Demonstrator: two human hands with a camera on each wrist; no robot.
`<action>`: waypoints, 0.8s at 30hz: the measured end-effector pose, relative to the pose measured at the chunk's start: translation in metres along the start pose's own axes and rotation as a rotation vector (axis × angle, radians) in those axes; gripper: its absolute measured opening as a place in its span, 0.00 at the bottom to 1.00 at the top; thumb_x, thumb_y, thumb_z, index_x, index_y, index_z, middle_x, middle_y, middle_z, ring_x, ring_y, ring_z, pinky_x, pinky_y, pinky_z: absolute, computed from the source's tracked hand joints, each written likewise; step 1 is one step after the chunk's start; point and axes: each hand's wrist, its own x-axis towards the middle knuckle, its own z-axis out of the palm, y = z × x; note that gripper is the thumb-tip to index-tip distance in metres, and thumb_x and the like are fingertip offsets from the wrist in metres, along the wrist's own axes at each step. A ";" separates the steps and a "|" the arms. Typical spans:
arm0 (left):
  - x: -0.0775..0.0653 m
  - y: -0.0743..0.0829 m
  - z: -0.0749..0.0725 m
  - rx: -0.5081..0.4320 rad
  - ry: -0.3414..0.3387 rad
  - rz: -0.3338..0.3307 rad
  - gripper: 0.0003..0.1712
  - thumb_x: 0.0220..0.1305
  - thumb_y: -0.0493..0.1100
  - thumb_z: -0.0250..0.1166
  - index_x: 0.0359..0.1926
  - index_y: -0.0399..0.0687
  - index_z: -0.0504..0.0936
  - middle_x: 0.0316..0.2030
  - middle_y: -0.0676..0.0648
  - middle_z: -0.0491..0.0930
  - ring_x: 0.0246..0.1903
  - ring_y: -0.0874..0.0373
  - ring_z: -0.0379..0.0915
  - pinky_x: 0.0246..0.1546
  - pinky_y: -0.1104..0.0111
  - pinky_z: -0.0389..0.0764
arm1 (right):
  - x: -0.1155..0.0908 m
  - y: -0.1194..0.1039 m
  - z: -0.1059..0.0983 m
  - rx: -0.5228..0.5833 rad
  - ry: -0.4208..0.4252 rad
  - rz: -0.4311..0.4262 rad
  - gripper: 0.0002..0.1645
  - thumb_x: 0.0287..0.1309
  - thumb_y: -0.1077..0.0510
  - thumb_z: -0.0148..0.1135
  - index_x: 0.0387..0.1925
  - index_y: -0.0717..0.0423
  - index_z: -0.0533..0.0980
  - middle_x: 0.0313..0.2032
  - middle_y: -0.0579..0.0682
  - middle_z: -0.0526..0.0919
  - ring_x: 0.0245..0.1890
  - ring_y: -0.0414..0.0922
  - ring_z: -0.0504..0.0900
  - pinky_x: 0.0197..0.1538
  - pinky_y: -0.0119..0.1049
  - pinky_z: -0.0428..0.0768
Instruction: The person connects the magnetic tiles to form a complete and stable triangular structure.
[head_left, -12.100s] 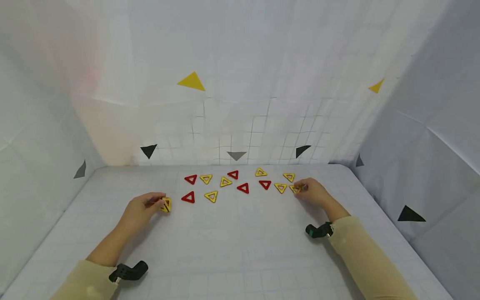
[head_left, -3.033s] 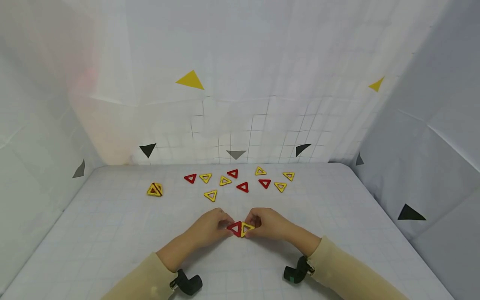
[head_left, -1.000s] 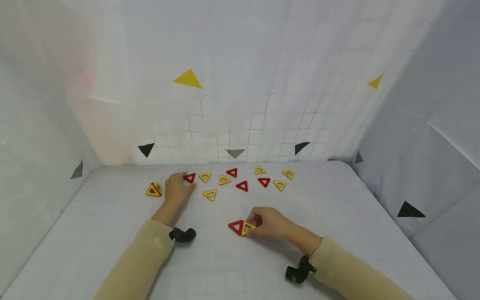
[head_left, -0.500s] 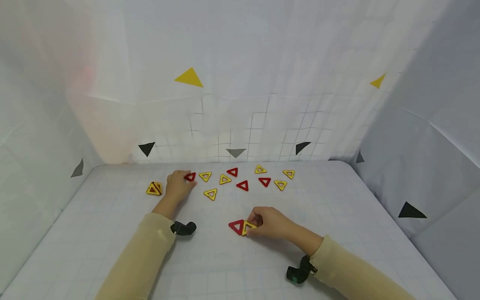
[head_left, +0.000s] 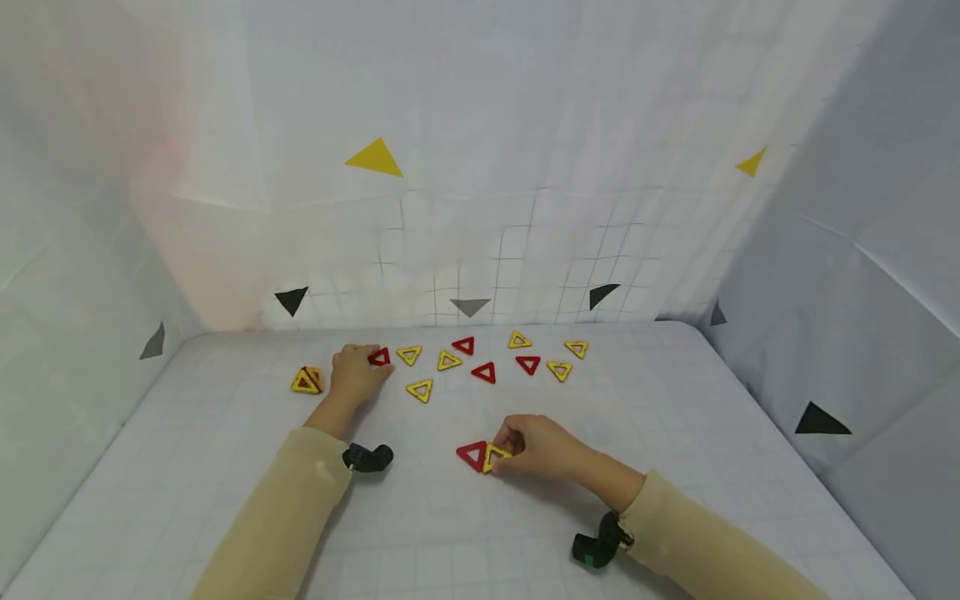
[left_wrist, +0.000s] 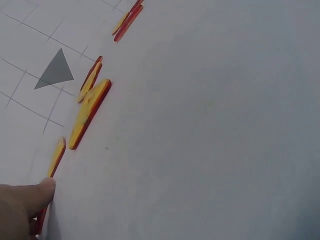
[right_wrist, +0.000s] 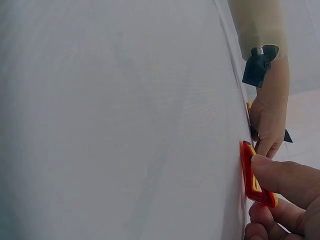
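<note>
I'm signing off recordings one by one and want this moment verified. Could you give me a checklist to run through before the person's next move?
1. Left hand grips the back-left hollow red plastic-looking triangle: ok.
2. That piece is lifted off the white table: cannot tell.
3. Right hand pinches the hollow yellow plastic-looking triangle: ok.
4. Front hollow red plastic-looking triangle touches the yellow one along an edge: ok.
5. A third piece is joined to that pair: not ok, none yet.
6. Yellow-and-red pyramid-like plastic-looking block is apart from the left hand: ok, a gap shows.
</note>
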 end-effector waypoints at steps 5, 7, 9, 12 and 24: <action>0.001 0.000 0.002 0.035 0.025 -0.015 0.33 0.69 0.51 0.64 0.69 0.41 0.71 0.63 0.32 0.64 0.62 0.37 0.57 0.57 0.48 0.68 | 0.001 -0.001 0.000 0.006 -0.005 -0.009 0.16 0.51 0.48 0.78 0.37 0.45 0.79 0.30 0.38 0.78 0.33 0.39 0.75 0.37 0.32 0.76; 0.001 0.000 0.002 0.035 0.034 -0.015 0.32 0.69 0.51 0.64 0.69 0.42 0.72 0.62 0.32 0.64 0.62 0.37 0.58 0.57 0.48 0.68 | 0.000 -0.002 0.000 0.009 -0.002 -0.015 0.17 0.50 0.48 0.78 0.37 0.46 0.79 0.30 0.39 0.78 0.32 0.39 0.75 0.36 0.32 0.76; 0.000 0.000 0.001 0.029 0.039 -0.009 0.32 0.69 0.51 0.64 0.68 0.41 0.72 0.63 0.32 0.64 0.62 0.37 0.58 0.58 0.48 0.68 | 0.000 -0.002 0.000 0.013 -0.001 -0.009 0.17 0.50 0.48 0.78 0.36 0.45 0.79 0.29 0.39 0.78 0.32 0.39 0.75 0.36 0.32 0.75; -0.003 0.000 -0.001 0.005 0.041 -0.001 0.31 0.69 0.50 0.65 0.68 0.41 0.73 0.63 0.31 0.65 0.62 0.36 0.58 0.59 0.48 0.67 | 0.000 -0.002 0.000 0.021 -0.003 -0.009 0.17 0.50 0.48 0.79 0.36 0.46 0.79 0.29 0.39 0.78 0.32 0.39 0.76 0.36 0.32 0.76; -0.017 -0.002 -0.002 0.034 0.020 0.072 0.31 0.64 0.50 0.70 0.61 0.37 0.77 0.55 0.33 0.74 0.56 0.40 0.69 0.57 0.48 0.72 | -0.002 -0.001 0.001 0.017 0.004 0.003 0.17 0.50 0.47 0.79 0.36 0.45 0.79 0.28 0.39 0.78 0.31 0.40 0.75 0.35 0.33 0.76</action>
